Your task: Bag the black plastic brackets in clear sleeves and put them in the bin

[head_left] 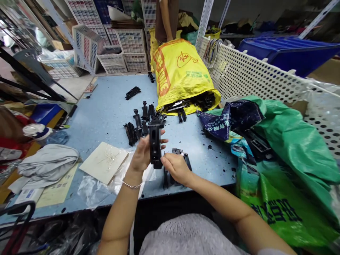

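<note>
My left hand (142, 154) is wrapped round a long black plastic part (155, 145) with slots along its face, held upright above the table. At the lower end of that part, my right hand (176, 168) is closed, thumb and fingertips pressed against it; whether it pinches a further small piece is hidden. Beneath and beside my right hand lie a few similar black parts (187, 162), partly covered by it. Beyond my hands, several more black parts (137, 119) form a loose pile on the blue table (106, 117).
A yellow sack (186, 67) spills black parts at the back. Green sacks (289, 170) lie right, before a white perforated crate wall (255, 78). A cardboard square (105, 162) holding tiny pieces and a grey cloth (47, 164) are left. Another person (166, 21) stands behind the sack.
</note>
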`<state>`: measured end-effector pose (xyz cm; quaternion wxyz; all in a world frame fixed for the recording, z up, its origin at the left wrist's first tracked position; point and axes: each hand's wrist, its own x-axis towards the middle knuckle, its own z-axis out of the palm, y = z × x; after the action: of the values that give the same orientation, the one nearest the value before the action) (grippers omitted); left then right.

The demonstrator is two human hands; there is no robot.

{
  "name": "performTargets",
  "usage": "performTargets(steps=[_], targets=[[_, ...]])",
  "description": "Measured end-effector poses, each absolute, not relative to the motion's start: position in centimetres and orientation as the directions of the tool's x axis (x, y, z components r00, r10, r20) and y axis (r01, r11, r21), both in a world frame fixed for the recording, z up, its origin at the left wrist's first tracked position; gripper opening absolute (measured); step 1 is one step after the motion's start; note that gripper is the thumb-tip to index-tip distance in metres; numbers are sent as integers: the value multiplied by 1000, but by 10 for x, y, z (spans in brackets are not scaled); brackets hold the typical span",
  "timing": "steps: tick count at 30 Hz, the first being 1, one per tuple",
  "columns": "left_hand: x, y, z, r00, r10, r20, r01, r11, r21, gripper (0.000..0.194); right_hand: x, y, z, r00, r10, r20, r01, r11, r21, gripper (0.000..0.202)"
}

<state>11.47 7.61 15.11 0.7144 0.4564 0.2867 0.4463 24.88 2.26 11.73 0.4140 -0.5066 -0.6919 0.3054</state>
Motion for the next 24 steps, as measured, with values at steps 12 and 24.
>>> performTargets(steps=[12,24], targets=[[119,50,123,388,899,-201,-251,313,916,53,299,54,142,-320,865,386,653,497,-572,49],[116,68,127,276,936,-218,-560,341,755,51,269,8,100,-548,788,279,562,594,-575,38]])
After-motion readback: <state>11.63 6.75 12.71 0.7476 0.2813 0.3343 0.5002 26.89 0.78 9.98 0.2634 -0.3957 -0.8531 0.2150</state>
